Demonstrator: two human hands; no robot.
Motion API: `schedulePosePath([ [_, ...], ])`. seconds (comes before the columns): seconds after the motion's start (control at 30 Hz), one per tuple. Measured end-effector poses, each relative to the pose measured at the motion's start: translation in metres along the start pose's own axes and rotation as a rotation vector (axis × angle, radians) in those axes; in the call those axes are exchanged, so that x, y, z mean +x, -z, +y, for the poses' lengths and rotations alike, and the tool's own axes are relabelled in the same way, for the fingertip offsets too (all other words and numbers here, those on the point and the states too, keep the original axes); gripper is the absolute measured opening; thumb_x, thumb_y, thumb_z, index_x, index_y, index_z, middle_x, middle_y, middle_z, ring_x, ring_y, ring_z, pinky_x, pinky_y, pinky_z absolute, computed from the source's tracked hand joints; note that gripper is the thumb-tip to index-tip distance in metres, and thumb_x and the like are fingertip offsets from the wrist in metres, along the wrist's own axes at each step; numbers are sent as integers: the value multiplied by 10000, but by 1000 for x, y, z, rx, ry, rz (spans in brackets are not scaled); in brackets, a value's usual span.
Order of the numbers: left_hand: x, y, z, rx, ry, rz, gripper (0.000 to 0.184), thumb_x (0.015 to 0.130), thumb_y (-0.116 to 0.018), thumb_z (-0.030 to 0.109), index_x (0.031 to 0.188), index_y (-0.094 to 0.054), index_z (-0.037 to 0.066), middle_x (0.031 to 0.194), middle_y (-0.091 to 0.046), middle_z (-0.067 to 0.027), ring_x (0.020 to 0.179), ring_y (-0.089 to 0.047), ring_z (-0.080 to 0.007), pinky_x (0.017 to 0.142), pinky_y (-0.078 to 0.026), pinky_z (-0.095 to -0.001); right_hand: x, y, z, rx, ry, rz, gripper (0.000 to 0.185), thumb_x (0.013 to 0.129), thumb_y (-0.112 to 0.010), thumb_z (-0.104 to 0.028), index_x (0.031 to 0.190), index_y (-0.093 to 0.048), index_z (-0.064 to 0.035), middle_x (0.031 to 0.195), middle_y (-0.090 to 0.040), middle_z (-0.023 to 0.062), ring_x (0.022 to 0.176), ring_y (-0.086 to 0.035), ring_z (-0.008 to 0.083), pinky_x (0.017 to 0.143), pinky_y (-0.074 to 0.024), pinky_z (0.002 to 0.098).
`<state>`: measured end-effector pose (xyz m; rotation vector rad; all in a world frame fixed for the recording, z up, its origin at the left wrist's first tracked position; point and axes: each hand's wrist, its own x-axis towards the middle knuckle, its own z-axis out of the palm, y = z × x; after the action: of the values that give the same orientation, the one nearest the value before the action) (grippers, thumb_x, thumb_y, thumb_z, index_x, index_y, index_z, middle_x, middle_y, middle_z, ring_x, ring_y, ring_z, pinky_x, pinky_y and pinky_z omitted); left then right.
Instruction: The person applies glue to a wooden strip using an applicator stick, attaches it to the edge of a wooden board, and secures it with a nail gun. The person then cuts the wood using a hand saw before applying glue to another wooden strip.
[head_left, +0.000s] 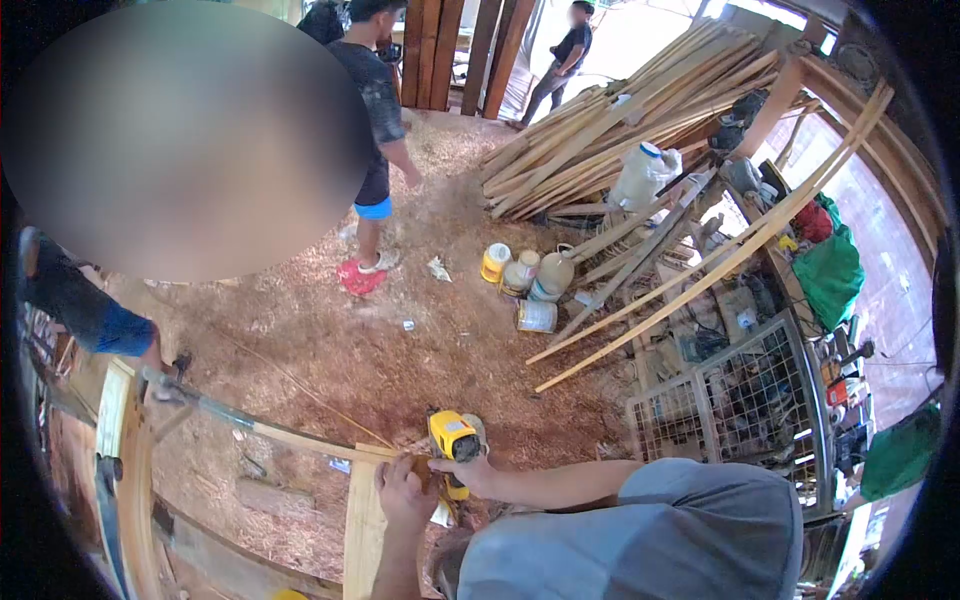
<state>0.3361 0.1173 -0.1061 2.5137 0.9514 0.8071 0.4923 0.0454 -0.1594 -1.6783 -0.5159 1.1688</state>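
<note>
Evidently, the woodwork is only partway along. At the far left, a pale upright plank (130, 470) is seen with straight, smooth edges. From beside it, a long narrow wooden strip (300, 443) is run rightward to the end of a wide, light-grained board (364, 525), so these pieces are already brought together at a corner. No seated screw or finished hole can be made out there, and the drilling cannot be called done.

Over the board's end the left hand (405, 490) is placed, fingers half curled; whether anything is pinched under them cannot be told, the view being small and warped. Just beside it, a yellow-and-black cordless drill (454, 436) is held upright near the corner, its handle wrapped by the closed right hand (469, 474). Farther right, rounded plastic containers (552, 275) are set on the shaving-strewn floor (350, 335), rough-sawn lumber (620, 130) is heaped in long sticks, and a rigid wire-mesh panel (755, 395) is leaned beside limp green fabric (830, 275).
</note>
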Motion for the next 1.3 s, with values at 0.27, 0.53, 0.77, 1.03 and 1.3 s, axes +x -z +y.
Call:
schedulePosePath([
  [0.27,12,-17,12,122,24,121,254,633,-781,215,684,-555,112,862,-582,-60,912,-590,-283,970,-378,-530,-15,-12,-42,324,-131,41,400,840,-799,-297,1105,-643,-40,964,-679,62,876,-648,176,758,-524,342],
  [0.53,16,-12,8,-18,-1,46,199,592,-752,156,652,-580,76,824,-577,-119,893,-602,-339,952,-448,-531,3,-11,-23,281,-217,-9,309,821,-754,-47,1114,-655,-33,1017,-672,47,887,-642,165,776,-543,345],
  [0.77,22,-8,15,-65,2,34,187,600,-736,92,592,-557,38,809,-572,-144,861,-585,-378,778,-518,-492,50,-5,84,98,-202,40,267,864,-704,-29,1127,-659,-30,1024,-667,35,903,-635,155,780,-546,336],
  [1.03,16,-14,5,-53,-7,13,191,580,-758,115,666,-604,41,888,-593,-142,903,-575,-365,800,-497,-459,12,-10,12,254,-14,45,320,843,-761,-104,1131,-648,-20,1002,-682,46,876,-639,148,728,-540,328],
  [1.3,21,1,5,-61,-69,-86,182,610,-766,149,701,-648,45,927,-588,-141,914,-570,-340,803,-490,-449,9,-4,13,193,-7,24,377,814,-760,-56,1162,-619,-26,1019,-662,33,894,-629,144,747,-542,314],
])
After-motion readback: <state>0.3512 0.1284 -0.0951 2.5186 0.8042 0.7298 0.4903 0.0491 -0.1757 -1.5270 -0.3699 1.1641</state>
